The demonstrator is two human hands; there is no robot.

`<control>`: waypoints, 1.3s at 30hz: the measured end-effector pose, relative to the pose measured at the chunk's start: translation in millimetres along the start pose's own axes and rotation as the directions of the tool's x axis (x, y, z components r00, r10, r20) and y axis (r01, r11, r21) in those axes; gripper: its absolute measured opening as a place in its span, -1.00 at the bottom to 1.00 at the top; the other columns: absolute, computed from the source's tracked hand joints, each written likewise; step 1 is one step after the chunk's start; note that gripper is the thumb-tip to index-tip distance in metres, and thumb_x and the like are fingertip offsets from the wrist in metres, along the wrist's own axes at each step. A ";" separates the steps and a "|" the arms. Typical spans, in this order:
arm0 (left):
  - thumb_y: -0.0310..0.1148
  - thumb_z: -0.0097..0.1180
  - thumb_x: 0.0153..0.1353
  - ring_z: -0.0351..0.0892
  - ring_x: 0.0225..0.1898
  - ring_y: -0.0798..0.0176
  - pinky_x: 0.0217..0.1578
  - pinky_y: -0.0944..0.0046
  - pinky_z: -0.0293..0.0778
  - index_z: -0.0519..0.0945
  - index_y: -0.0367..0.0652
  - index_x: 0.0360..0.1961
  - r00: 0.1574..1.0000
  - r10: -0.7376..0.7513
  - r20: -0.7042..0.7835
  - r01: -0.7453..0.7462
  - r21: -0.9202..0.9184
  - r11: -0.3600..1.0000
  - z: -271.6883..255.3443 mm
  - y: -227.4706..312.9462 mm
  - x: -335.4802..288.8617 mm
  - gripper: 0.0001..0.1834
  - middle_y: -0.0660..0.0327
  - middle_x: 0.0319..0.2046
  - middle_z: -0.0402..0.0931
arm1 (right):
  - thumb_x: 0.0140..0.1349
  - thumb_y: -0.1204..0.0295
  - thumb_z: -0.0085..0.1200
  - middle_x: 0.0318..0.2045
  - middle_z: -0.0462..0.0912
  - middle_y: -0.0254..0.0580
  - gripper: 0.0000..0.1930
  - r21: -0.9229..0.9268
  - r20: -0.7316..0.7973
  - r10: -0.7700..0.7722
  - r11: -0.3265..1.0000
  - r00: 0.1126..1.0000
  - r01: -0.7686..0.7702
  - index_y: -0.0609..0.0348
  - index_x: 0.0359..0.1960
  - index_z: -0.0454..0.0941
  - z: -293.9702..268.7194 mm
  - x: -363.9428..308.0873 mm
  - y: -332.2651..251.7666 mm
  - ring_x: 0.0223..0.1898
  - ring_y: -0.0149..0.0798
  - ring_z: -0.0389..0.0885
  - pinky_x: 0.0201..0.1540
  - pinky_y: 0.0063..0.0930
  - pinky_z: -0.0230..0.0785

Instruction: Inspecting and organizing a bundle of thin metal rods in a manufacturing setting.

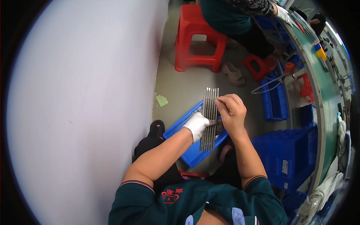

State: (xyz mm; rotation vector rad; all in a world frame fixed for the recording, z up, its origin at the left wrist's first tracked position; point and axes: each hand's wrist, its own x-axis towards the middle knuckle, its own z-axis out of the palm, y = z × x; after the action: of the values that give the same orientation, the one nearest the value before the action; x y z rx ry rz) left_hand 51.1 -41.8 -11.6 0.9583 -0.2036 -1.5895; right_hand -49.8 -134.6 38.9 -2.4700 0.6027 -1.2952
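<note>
A flat row of thin metal rods (207, 108) stands on end, nearly upright, above a blue tray (193, 156). The left hand (197, 126), in a white glove with darkened fingertips, clasps the row around its lower half. The bare right hand (233, 111) has thumb and forefinger pinched together at the row's right edge near the top, seemingly on the outermost rod.

The work looks to be midway: this batch is gathered and lined up side by side, but is not yet set down. A few more slender pieces appear to lie in the tray, so some handling probably remains; how many rods are finished cannot be told.

As for counts, the row holds roughly six or seven rods, too close-set to number surely. One tray sits beneath the two hands, between the person's two feet. One yellow-green paper scrap (162, 100) lies on the floor to the left. Ahead stands one large red stool (186, 43), with one pale shoe (233, 74) near it. To the right are several blue bins (277, 153), overlapping too much to count, and one green-topped bench (330, 95), where one co-worker's gloved hand (284, 15) rests.
</note>
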 end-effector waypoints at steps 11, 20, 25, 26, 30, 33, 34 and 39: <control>-0.65 0.10 0.13 0.65 -0.33 0.11 -0.32 0.13 0.60 0.55 -0.27 -0.16 1.000 -0.002 -0.009 0.002 0.047 0.999 0.1 -3.4 0.2 -0.77 0.10 -0.35 0.60 | -0.03 0.62 0.22 -0.51 0.58 -0.16 -0.92 0.031 0.063 0.069 0.997 0.996 -0.071 0.24 -0.46 0.59 1.2 -1.3 1.9 -0.45 -0.15 0.55 -0.35 -0.36 0.37; -0.64 0.18 0.08 0.62 -0.29 0.21 -0.27 0.21 0.59 0.54 -0.22 -0.13 0.998 0.014 -0.065 -0.007 0.097 0.995 -3.3 -7.2 3.4 -0.71 0.21 -0.30 0.59 | -0.07 0.53 0.26 -0.50 0.57 -0.27 -0.89 -0.155 0.071 -0.112 0.980 0.991 0.122 0.13 -0.47 0.61 0.1 0.6 -10.4 -0.43 -0.18 0.52 -0.33 -0.34 0.33; -0.62 0.23 0.06 0.62 -0.22 0.24 -0.21 0.24 0.58 0.52 -0.18 -0.08 0.999 -0.035 0.003 0.034 0.156 0.987 -6.2 -8.5 3.2 -0.64 0.25 -0.25 0.58 | -0.09 0.52 0.28 -0.50 0.57 -0.27 -0.88 -0.128 0.095 -0.039 0.991 0.995 0.051 0.11 -0.46 0.62 5.3 -3.9 -2.9 -0.43 -0.18 0.52 -0.33 -0.33 0.34; -0.65 0.16 0.08 0.62 -0.29 0.22 -0.28 0.21 0.59 0.54 -0.21 -0.14 1.000 -0.024 -0.007 0.025 0.105 0.994 -5.4 -9.1 3.0 -0.72 0.21 -0.30 0.58 | -0.10 0.53 0.28 -0.50 0.57 -0.27 -0.87 -0.146 0.084 -0.061 0.987 0.995 0.073 0.12 -0.46 0.63 6.5 -4.2 -2.8 -0.43 -0.17 0.52 -0.34 -0.33 0.35; -0.68 0.08 0.12 0.63 -0.38 0.16 -0.35 0.16 0.59 0.55 -0.26 -0.20 0.998 -0.014 -0.055 0.016 0.022 1.000 -1.0 -5.3 2.5 -0.79 0.13 -0.37 0.59 | -0.12 0.55 0.27 -0.52 0.55 -0.31 -0.87 -0.081 0.034 -0.062 0.995 0.997 0.065 0.08 -0.48 0.60 5.9 -2.8 -1.5 -0.44 -0.18 0.50 -0.35 -0.33 0.32; -0.67 0.08 0.13 0.63 -0.38 0.12 -0.35 0.14 0.59 0.54 -0.28 -0.21 0.998 -0.044 -0.049 0.045 0.011 0.999 -0.3 -3.7 0.6 -0.81 0.10 -0.38 0.59 | -0.09 0.58 0.24 -0.54 0.55 -0.24 -0.90 0.048 0.038 0.040 0.998 0.998 -0.042 0.14 -0.51 0.59 0.2 1.7 -4.8 -0.45 -0.15 0.51 -0.38 -0.32 0.32; -0.67 0.08 0.13 0.63 -0.38 0.12 -0.35 0.14 0.59 0.54 -0.28 -0.21 0.998 -0.047 -0.047 0.047 0.012 0.999 0.1 -4.0 0.2 -0.81 0.10 -0.38 0.59 | -0.09 0.58 0.24 -0.54 0.55 -0.24 -0.90 0.046 0.038 0.042 0.998 0.998 -0.043 0.14 -0.51 0.59 1.8 1.0 -3.5 -0.45 -0.15 0.51 -0.38 -0.32 0.32; -0.66 0.09 0.13 0.64 -0.37 0.12 -0.35 0.14 0.60 0.53 -0.29 -0.19 0.999 -0.036 -0.022 0.036 0.041 0.998 -1.2 -4.9 0.0 -0.79 0.09 -0.38 0.59 | -0.06 0.62 0.23 -0.52 0.56 -0.18 -0.90 0.087 0.096 0.108 0.989 0.989 -0.117 0.22 -0.46 0.60 5.3 -1.5 0.5 -0.43 -0.15 0.52 -0.36 -0.36 0.35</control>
State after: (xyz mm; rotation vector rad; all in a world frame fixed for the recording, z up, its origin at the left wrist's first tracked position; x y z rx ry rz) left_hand 48.3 -40.0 -15.4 1.0158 -0.2063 -1.6127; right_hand -46.4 -134.1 34.6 -2.3690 0.6351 -1.1354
